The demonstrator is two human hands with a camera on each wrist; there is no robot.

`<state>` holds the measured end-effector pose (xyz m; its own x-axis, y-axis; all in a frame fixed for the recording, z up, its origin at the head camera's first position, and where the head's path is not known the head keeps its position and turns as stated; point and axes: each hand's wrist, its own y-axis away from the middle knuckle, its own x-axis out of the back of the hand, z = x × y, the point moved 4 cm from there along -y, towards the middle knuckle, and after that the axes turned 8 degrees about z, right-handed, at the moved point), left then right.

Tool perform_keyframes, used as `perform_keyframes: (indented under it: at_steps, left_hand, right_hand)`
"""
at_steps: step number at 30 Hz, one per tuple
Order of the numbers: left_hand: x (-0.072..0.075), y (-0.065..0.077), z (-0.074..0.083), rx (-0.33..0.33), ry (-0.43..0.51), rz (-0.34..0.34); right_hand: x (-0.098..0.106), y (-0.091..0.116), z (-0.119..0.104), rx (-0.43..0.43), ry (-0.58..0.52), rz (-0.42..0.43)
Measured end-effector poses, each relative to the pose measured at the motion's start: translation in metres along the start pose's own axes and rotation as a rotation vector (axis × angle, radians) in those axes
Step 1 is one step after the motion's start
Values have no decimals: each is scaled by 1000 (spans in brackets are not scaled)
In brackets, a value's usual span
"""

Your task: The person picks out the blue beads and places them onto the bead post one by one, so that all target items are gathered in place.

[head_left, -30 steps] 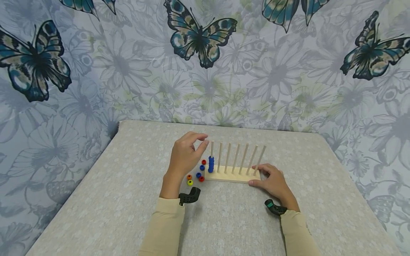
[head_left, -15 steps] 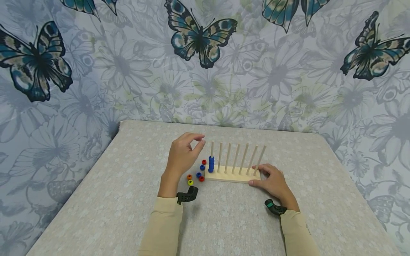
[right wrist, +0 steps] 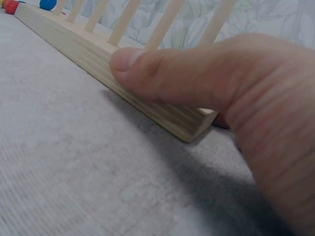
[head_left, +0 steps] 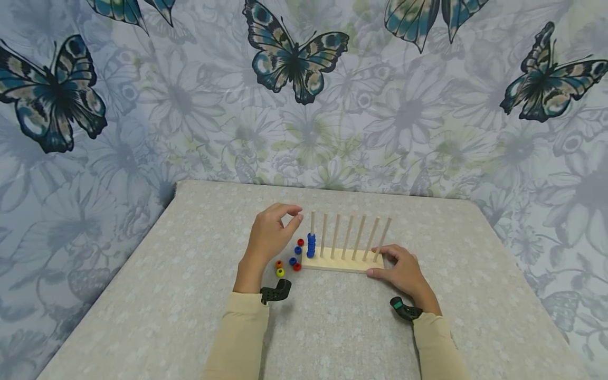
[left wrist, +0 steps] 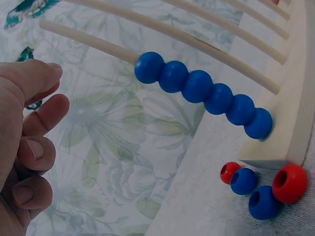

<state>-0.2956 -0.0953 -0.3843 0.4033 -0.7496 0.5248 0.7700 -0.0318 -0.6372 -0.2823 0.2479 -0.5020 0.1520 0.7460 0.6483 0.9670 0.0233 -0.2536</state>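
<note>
A pale wooden peg stand (head_left: 342,262) with a row of upright pegs rests on the table. Several blue beads (left wrist: 197,86) are stacked on its leftmost peg, whose top part is bare. My left hand (head_left: 271,232) hovers just left of that peg, thumb and index finger apart, other fingers loosely curled, holding nothing. At the stand's right end, my right hand (head_left: 401,269) grips the base, thumb (right wrist: 147,73) on the front face; its other fingers are mostly hidden in the right wrist view.
Loose beads lie off the stand's left end: a red bead (head_left: 301,242), a blue bead (head_left: 297,250), another blue and red pair, an orange bead (head_left: 278,264) and a yellow bead (head_left: 280,272). The cloth-covered table (head_left: 190,316) meets a butterfly-patterned backdrop (head_left: 204,105).
My left hand has drawn slightly left, away from the leftmost peg's top, and a little lower. The right hand keeps its grip; the whole head view has shifted slightly.
</note>
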Motion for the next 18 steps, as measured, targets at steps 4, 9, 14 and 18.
perform_keyframes:
  at_steps: [4, 9, 14, 18]
  left_hand:
    - [-5, 5, -9, 22, -2, -44]
    - [-9, 10, -19, 49, -8, -96]
    - [-12, 13, -25, 47, -24, -126]
    - [-15, 15, -28, 43, -28, -149]
  right_hand:
    - [-2, 0, 0, 4, 13, -8]
    - [-5, 0, 1, 4, 20, -13]
    - [-5, 0, 1, -1, 23, -18]
    - [-3, 0, 1, -10, 10, -16]
